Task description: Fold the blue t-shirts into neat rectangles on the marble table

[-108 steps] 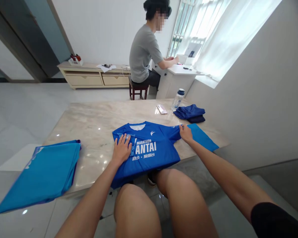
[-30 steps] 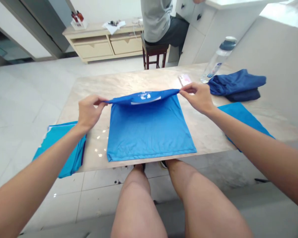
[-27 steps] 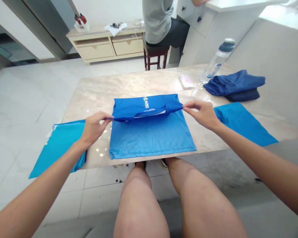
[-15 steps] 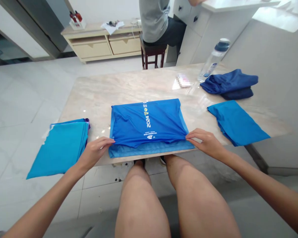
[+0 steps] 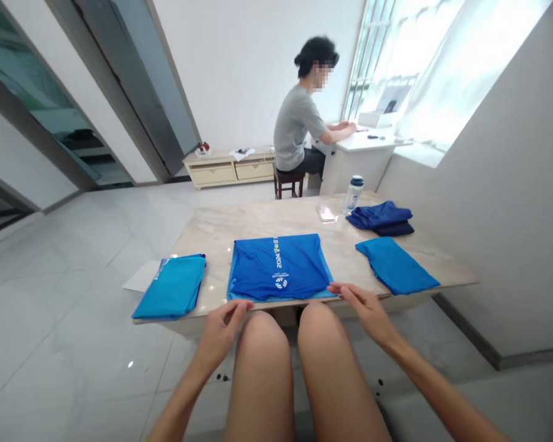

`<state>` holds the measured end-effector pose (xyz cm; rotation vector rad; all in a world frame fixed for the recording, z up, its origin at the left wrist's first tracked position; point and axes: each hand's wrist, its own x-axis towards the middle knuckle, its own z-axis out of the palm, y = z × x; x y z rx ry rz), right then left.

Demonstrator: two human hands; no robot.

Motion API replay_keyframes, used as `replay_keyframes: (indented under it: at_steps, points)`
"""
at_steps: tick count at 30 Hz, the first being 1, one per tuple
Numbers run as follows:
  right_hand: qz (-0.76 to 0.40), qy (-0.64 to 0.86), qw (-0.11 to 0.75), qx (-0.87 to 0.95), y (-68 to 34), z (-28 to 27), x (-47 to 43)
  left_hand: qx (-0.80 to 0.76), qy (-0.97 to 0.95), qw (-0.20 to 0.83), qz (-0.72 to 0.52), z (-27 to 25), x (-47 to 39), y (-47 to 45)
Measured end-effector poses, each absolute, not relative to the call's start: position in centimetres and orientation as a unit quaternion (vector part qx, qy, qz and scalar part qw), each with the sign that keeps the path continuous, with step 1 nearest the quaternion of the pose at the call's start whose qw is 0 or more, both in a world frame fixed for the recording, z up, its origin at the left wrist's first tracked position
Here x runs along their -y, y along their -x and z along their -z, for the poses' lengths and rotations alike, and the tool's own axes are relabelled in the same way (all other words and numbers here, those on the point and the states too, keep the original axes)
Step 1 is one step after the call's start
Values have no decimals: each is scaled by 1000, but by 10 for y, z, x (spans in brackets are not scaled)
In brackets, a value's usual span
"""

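Observation:
A folded blue sports shirt with white print and "2024" lies flat on the marble-look table, its lighter blue layer showing along the sides and the near edge. At the shirt's near left edge is my left hand, fingers stretched forward and thumb a little apart, with no cloth visibly held. My right hand is at the near right corner, fingertips on or just over the cloth, fingers extended. To the left lies a folded turquoise garment stack; to the right, another folded blue garment.
A crumpled navy garment and a clear water bottle stand at the table's far right, beside a small blurred packet. Beyond, a person sits on a stool at a white desk. A low cabinet lines the wall.
The view has tilted up, showing the seated person and window. Both hands have let go of the shirt's front layer, which now lies further down over the lighter layer.

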<state>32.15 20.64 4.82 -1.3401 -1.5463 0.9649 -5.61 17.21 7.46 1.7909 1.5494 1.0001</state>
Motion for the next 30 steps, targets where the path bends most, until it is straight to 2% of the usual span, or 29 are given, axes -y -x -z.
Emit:
replay_keyframes:
  at_steps: [2,5,9,12,15,25,30]
  points:
    - [-435,520,442,587,-295,-43,-176,-576,-638,304,-411,-66,-157,28]
    - [-387,556,473,563,-266,-17,-122,-608,-619,237,-437,-45,-132,1]
    - [-225,596,456,621,-248,18,-57,-638,-648,73,-409,-26,-84,-27]
    - [-89,593,425,678,-240,23,-34,-641,-672,-57,-366,-25,-49,-48]
    - [-42,593,401,697,-237,14,-33,-629,-697,-115,-325,-29,-26,-54]
    - [-103,599,401,686,-259,-1,-35,-621,-707,-9,-338,-14,-14,-11]
    - [-120,606,396,679,-269,14,-37,-647,-642,45,-408,-9,-30,29]
